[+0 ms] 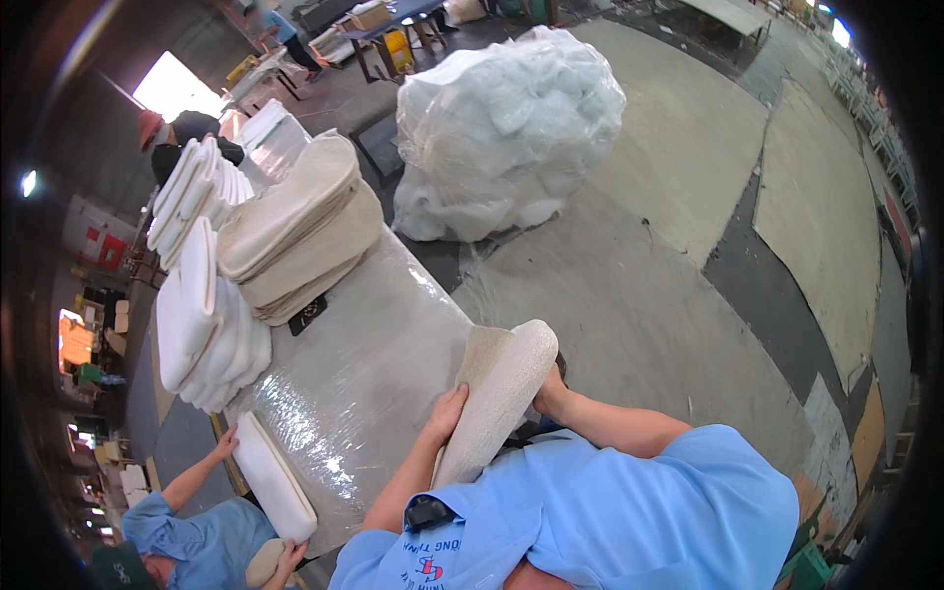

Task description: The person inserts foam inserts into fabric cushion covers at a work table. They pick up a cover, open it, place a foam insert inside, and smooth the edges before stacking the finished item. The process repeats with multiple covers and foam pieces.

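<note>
Close to my body, a long beige cushion cover (501,403) of coarse fabric is held upright at a slant. Its far end is rounded, and a flap of the fabric stands out on the left side. My left hand (448,411) is closed on its left edge, thumb on the near face. On the other side my right hand (553,391) grips the cover near its rounded end, with the fingers partly hidden behind it. I cannot tell whether anything is inside the cover.
A plastic-covered table (364,364) bears a beige stack of cushion pieces (295,221) and folded white padding (211,329). At lower left, a co-worker holds a white pad (273,472). A big clear bag of white stuffing (506,128) stands beyond. Cardboard sheets (821,216) cover the floor.
</note>
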{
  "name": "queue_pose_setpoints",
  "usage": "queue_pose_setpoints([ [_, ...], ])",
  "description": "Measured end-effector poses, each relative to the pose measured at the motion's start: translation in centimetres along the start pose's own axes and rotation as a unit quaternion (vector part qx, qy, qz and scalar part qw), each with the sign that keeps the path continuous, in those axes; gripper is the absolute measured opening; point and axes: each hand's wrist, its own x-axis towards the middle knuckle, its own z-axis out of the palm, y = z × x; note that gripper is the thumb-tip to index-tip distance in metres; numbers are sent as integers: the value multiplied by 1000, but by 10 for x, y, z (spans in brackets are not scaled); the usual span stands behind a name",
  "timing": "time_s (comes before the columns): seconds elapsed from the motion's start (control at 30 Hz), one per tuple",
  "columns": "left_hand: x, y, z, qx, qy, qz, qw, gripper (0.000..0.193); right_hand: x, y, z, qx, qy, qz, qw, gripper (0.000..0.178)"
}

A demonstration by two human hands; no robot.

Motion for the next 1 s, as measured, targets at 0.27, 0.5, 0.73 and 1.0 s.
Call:
queue_pose_setpoints([
  [0.27,47,27,3,195,55,33,979,48,34,11,-18,-70,125,69,987,33],
  [0.5,98,52,31,255,89,66,961,51,53,4,-24,19,109,119,987,38],
  [0.73,104,54,40,344,194,92,914,47,72,5,-26,122,45,102,986,35],
  [1.0,114,44,37,328,230,92,912,40,118,81,-109,-509,-61,-104,852,49],
])
